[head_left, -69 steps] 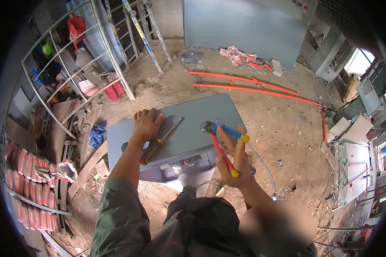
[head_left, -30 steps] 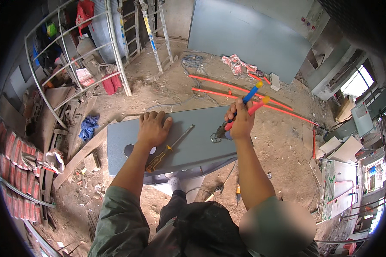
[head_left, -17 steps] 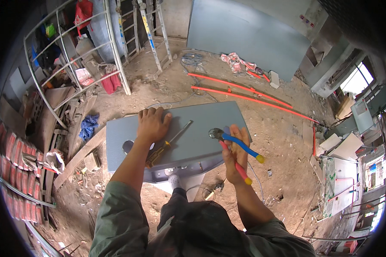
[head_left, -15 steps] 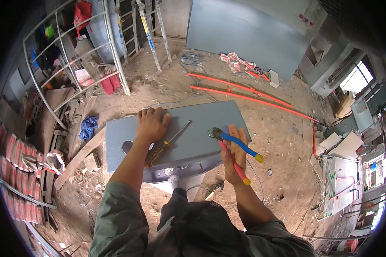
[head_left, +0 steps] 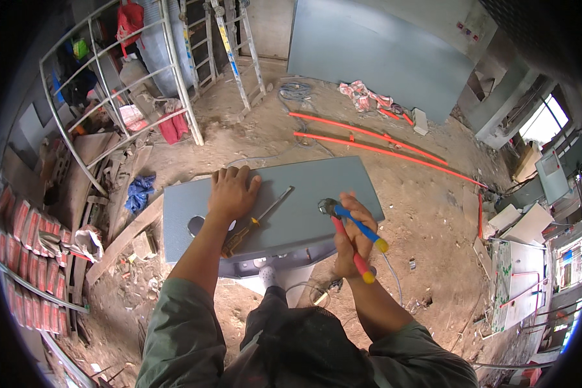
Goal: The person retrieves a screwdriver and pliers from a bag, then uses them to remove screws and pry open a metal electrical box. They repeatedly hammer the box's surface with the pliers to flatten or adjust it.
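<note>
My left hand (head_left: 234,195) lies palm-down on the grey metal panel (head_left: 310,187), fingers apart over its far edge. Beside it a screwdriver with a yellow-and-black handle (head_left: 238,237) lies diagonally, its shaft pointing away from me. A round hole (head_left: 196,226) shows at the panel's left, partly beside my wrist. My right hand (head_left: 350,249) grips cutting pliers with red and blue, yellow-tipped handles (head_left: 368,233), jaws over the panel's right half, handles pointing toward me; whether the jaws touch the panel I cannot tell. The panel's near side has a recessed channel with small fittings.
My shoe (head_left: 267,277) is just under the near edge, by loose cable. Orange pipes (head_left: 388,152) and coiled cable (head_left: 294,90) lie beyond. A metal frame (head_left: 119,136), ladders (head_left: 234,61) and a blue bag (head_left: 140,193) are left; board scraps (head_left: 527,223) lie right.
Since a second ago my right hand has turned the pliers: the handles, then raised away from me, now point toward me. My left hand stays on the panel.
</note>
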{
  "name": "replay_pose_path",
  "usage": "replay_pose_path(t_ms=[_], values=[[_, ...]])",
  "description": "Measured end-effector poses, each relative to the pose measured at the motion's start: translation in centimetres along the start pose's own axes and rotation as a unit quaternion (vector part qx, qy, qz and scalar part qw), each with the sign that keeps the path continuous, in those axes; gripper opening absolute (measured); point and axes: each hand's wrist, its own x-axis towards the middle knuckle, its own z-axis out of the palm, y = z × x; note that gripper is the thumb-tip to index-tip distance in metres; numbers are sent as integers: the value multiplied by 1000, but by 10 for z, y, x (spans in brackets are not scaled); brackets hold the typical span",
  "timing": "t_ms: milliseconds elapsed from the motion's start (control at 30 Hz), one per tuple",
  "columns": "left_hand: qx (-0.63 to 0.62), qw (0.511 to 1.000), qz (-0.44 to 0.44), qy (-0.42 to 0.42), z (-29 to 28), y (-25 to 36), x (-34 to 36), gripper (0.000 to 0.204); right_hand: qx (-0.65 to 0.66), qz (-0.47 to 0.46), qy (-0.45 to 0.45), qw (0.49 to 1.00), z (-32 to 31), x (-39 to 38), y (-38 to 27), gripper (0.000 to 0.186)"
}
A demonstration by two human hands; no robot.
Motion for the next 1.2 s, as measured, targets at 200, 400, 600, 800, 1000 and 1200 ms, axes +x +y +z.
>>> replay_pose_path(t_ms=[200, 400, 600, 800, 1000, 1200], values=[[-6, 1000, 3, -2, -4, 6, -2, 54, 44, 94, 130, 986, 32, 15, -41, 44], [-17, 1000, 4, 20, 1, 2, -1, 53, 68, -15, 125, 990, 25, 26, 10, 21], [-29, 1000, -2, 11, -4, 3, -2, 53, 21, 66, 111, 991, 21, 59, 8, 13], [-41, 999, -19, -29, -13, 3, -3, 60, 106, 244, 198, 943, 9, 109, 27, 17], [-48, 999, -1, 5, -7, 2, -3, 55, 142, 298, 221, 918, -9, 121, 45, 11], [-35, 999, -5, 15, 0, -2, -4, 54, 58, 251, 147, 955, -2, 78, -11, 42]])
